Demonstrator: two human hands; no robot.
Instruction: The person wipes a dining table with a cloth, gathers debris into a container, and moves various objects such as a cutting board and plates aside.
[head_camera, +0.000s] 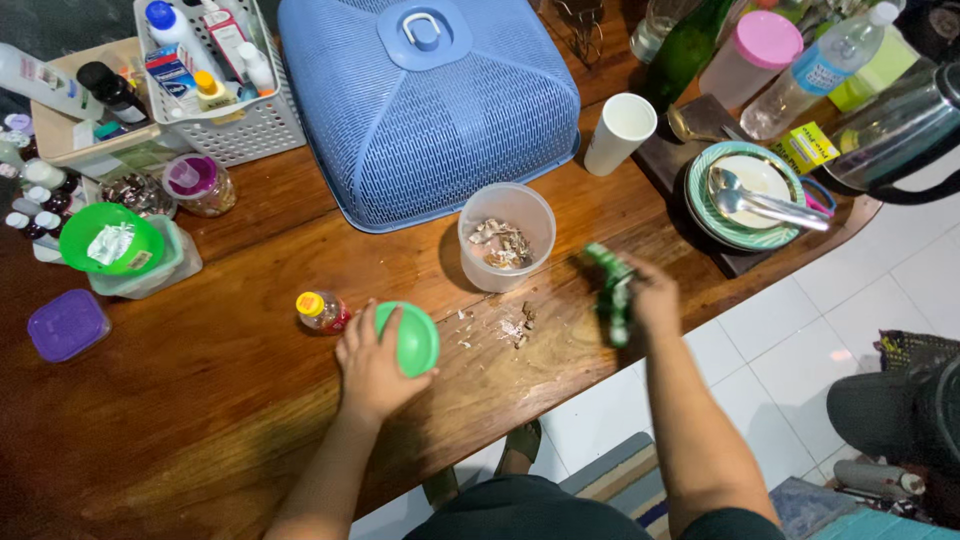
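Note:
My left hand (372, 368) grips a round green lid (412, 338) just above the wooden table (200, 400). My right hand (650, 295) is closed on a green tool (612, 292), blurred, near the table's front edge. Between my hands lie scattered garlic peels and bits (505, 326). Behind them stands a clear plastic cup (505, 238) with peels inside. A small bottle with a yellow cap (322, 311) lies next to my left hand.
A blue mesh food cover (430, 110) stands behind the cup, with a white cup (620, 132) to its right. Plates with spoons (750, 195), bottles and a kettle (900, 130) crowd the right. Left: a white basket (215, 70), jars, a green-lidded container (110, 242), a purple box (67, 325).

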